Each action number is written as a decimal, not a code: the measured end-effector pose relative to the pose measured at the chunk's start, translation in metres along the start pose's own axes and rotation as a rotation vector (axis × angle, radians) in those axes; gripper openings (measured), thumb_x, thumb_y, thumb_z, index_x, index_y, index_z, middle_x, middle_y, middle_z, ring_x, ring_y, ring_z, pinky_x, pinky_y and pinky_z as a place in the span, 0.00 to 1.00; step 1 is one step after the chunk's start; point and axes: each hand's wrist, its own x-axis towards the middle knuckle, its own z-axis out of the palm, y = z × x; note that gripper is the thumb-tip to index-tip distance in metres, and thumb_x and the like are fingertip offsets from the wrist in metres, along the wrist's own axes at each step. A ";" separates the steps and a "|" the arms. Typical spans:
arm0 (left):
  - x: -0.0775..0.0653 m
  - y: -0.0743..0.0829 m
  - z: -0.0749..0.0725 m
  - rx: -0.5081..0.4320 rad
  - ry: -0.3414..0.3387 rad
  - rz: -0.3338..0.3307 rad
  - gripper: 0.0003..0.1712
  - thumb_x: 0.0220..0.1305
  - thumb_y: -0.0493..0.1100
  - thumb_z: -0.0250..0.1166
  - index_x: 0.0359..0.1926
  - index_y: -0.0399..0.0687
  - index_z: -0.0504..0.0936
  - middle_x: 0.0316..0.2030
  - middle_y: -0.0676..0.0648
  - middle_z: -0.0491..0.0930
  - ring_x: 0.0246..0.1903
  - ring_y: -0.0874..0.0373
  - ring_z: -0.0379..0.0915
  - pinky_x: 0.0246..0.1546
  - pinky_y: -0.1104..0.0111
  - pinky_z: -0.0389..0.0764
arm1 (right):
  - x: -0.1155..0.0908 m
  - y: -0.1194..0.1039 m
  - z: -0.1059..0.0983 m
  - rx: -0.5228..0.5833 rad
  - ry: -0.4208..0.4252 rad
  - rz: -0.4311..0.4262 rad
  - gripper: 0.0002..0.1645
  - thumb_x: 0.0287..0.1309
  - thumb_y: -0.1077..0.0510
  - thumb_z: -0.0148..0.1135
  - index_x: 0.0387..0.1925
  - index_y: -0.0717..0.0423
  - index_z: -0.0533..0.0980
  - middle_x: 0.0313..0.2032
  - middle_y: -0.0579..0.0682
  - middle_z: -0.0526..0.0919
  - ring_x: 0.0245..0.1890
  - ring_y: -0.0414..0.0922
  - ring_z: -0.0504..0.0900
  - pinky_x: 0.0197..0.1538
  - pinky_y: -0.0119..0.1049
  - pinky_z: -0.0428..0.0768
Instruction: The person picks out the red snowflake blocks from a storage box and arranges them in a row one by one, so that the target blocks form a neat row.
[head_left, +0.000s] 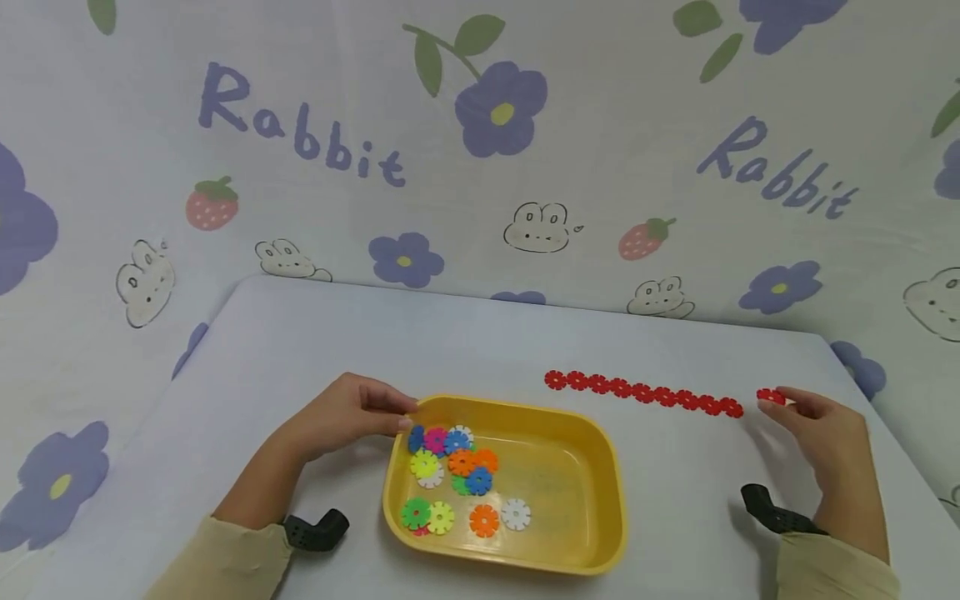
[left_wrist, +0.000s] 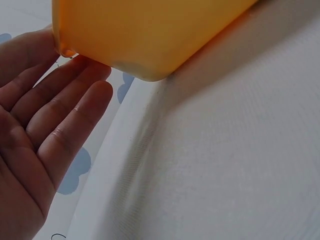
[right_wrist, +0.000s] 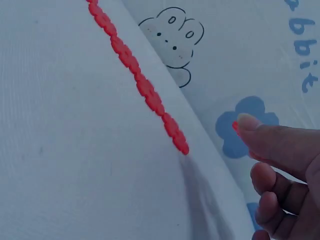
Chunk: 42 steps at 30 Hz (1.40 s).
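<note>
A yellow plastic tray (head_left: pixel 558 479) sits at the front middle of the table, holding notched flower-shaped discs (head_left: pixel 461 462) in several colours, mostly at its left side. My left hand (head_left: pixel 341 417) holds the tray's back left corner, its thumb at the rim and its fingers at the outer side; the left wrist view shows the tray's wall (left_wrist: pixel 150 35) beside the fingers (left_wrist: pixel 75 122). To the right, my right hand (head_left: pixel 828 437) pinches one red notched disc (head_left: pixel 768 396) between thumb and fingers. Left of that hand, a row of red discs (head_left: pixel 642 392) lies on the table, apart from the held disc.
The white table (head_left: pixel 360 333) has its back edge against a cloth backdrop (head_left: pixel 315 217) printed with flowers, rabbits and strawberries. Black wrist devices (head_left: pixel 318 531) are worn at both sleeve cuffs. Shadow falls on the table under the right hand.
</note>
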 end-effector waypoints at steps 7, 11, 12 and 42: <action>0.000 -0.001 -0.002 -0.027 -0.007 0.011 0.18 0.58 0.50 0.72 0.48 0.49 0.87 0.46 0.48 0.87 0.46 0.55 0.84 0.47 0.64 0.85 | 0.018 0.019 0.010 -0.052 -0.024 0.042 0.53 0.54 0.30 0.64 0.73 0.52 0.61 0.66 0.65 0.64 0.62 0.63 0.61 0.52 0.52 0.75; -0.001 0.000 -0.002 -0.039 -0.015 0.015 0.18 0.58 0.50 0.72 0.48 0.48 0.87 0.46 0.47 0.87 0.46 0.55 0.84 0.47 0.64 0.85 | 0.020 0.021 0.014 -0.117 -0.049 0.011 0.50 0.59 0.33 0.62 0.73 0.55 0.60 0.66 0.68 0.63 0.63 0.66 0.60 0.58 0.59 0.73; -0.001 0.000 -0.002 -0.038 -0.014 0.015 0.18 0.58 0.50 0.72 0.48 0.49 0.87 0.46 0.48 0.87 0.46 0.55 0.84 0.47 0.64 0.85 | 0.020 0.020 0.015 -0.134 -0.056 0.000 0.49 0.60 0.34 0.62 0.73 0.56 0.60 0.66 0.69 0.63 0.63 0.67 0.60 0.58 0.60 0.73; -0.003 0.000 -0.004 -0.019 -0.028 0.050 0.18 0.60 0.48 0.71 0.49 0.45 0.86 0.44 0.46 0.87 0.45 0.55 0.84 0.47 0.65 0.85 | 0.002 -0.004 0.014 -0.093 -0.077 -0.026 0.47 0.64 0.31 0.52 0.74 0.52 0.58 0.69 0.68 0.60 0.65 0.67 0.59 0.56 0.62 0.74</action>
